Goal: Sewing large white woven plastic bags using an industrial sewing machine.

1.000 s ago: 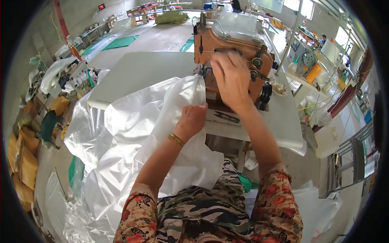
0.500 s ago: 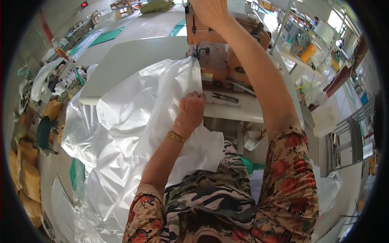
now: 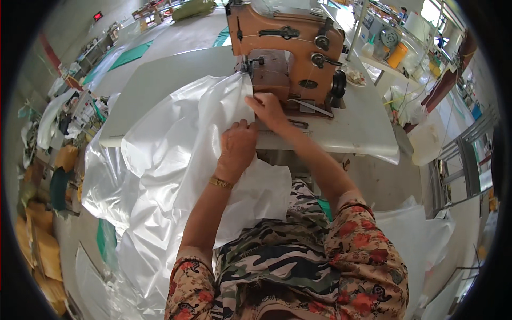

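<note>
My left hand [image 3: 238, 146] and right hand [image 3: 270, 111] pinch the white sheet [image 3: 176, 136]; ahead, the sewing machine [image 3: 301, 66] bears an illegible oval plate [image 3: 308, 84].

a flat green sheet [image 3: 129, 55] and a bulky olive-green bundle [image 3: 193, 9] lie on the pale grey floor [image 3: 173, 36], while a tilted orange cylinder [image 3: 397, 55] sits just beside a round grey disc [image 3: 389, 37].
</note>
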`<state>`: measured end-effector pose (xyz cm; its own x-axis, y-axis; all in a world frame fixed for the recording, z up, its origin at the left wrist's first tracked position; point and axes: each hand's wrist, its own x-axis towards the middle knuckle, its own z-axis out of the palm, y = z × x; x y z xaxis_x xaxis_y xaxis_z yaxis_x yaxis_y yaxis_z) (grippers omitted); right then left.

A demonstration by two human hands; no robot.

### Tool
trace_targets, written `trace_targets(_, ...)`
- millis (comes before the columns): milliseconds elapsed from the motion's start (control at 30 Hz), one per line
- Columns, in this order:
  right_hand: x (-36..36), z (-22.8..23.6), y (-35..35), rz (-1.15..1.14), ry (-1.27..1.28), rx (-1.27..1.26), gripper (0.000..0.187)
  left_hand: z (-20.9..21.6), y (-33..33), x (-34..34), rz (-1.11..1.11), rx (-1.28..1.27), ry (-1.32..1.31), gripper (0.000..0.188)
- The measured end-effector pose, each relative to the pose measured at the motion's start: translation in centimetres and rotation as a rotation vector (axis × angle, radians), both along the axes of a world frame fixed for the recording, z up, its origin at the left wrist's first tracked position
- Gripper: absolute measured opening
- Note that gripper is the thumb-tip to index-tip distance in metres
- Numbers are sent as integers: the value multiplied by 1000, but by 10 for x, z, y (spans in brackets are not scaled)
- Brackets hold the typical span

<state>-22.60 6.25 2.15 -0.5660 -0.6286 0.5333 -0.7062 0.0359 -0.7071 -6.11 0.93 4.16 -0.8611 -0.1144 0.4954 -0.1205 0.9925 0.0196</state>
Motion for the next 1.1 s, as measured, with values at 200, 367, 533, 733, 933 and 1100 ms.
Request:
trace_targets(200, 19, -28, -28, -70, -118, -217, 47, -2, -12, -2, 28, -32, 1, 8)
trace_targets(367, 24, -22, -27, -48, -178, -218, 47, -8, -21, -4, 22, 22, -24, 15)
trace_targets(533, 29, -16, -18, -5, -218, -222, 48, 5, -20, -5, -2, 80, -42, 12)
trace_targets(733, 29, -16, -18, 37, -244, -231, 49, 13, -21, -7, 16, 86, -40, 6)
trace_targets(933, 26, -17, -21, 28, -227, -255, 47, 20, -16, -12, 34, 77, -12, 5)
trace_targets(1100, 26, -19, -24, 61, -316, -238, 45, 22, -20, -16, 63, 24, 12, 5)
